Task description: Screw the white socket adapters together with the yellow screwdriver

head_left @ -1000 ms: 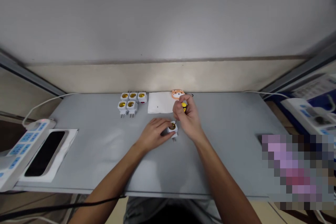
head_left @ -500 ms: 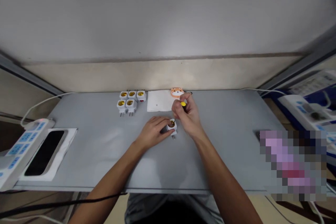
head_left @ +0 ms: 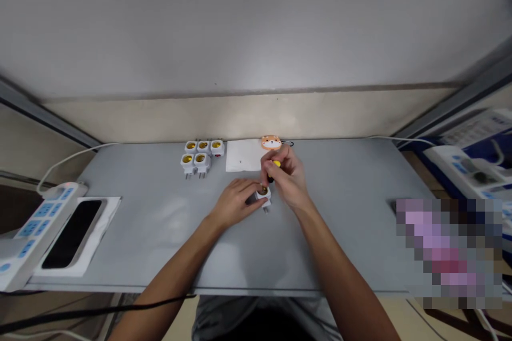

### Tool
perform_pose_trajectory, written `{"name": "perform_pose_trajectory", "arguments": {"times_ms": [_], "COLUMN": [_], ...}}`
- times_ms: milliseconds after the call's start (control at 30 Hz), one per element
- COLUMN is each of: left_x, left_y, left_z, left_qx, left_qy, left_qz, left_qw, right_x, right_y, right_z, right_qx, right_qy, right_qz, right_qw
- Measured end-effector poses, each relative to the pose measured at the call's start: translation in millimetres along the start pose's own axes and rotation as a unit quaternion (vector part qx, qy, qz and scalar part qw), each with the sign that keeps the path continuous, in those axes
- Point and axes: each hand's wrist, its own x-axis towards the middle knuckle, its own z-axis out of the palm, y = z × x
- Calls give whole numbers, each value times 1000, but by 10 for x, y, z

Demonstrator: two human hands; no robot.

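Held a white lamp socket (head_left: 264, 199) on the grey table (head_left: 152, 208) with the left hand (head_left: 235, 202), pinching it between thumb and forefinger, the other fingers close together. Had its brass-coloured mouth facing up and its prongs pointing toward the near edge, near the middle of the table and just short of a white paper sheet (head_left: 244, 154).

Gripped a small tool (head_left: 276, 163) by its yellow-and-black handle in the right hand (head_left: 285, 177), with thumb and fingertips pinched around it, right above the socket's mouth. Could not quite make out the tip, probably inside the mouth.

Saw five more sockets (head_left: 202, 161) to the left of the sheet, three in the far row with prongs toward the wall and two in the near row with prongs toward the near edge. Noted an orange animal-face tag (head_left: 271, 142) at the sheet's far right corner, just beyond the right hand. Found a dark-screened phone (head_left: 72, 234) on white paper at far left, beside a power strip (head_left: 44, 218).
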Motion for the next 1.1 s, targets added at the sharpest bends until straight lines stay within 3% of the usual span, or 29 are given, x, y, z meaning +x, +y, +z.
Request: {"name": "perform_pose_trajectory", "arguments": {"times_ms": [300,433,600,967,1100], "left_x": [-5,3,3,-8,-3], "left_y": [-14,-12,-9,-13,-12], "left_z": [7,8,7,14,10], "left_qx": [0,-1,5,-1,-1], "left_qy": [6,14,8,6,3], "left_qz": [12,17,10,5,5], "left_qw": [1000,1000,1000,1000,1000], "right_x": [-2,2,37,-7,-18], "right_y": [-29,29,-14,-126,-84], "right_z": [-104,-144,-143,-96,-163], "right_qx": [4,-42,-26,20,-50], "right_qy": [-41,-36,-12,-53,-59], "right_qz": [37,10,-24,51,26], "right_qw": [998,998,999,997,997]}}
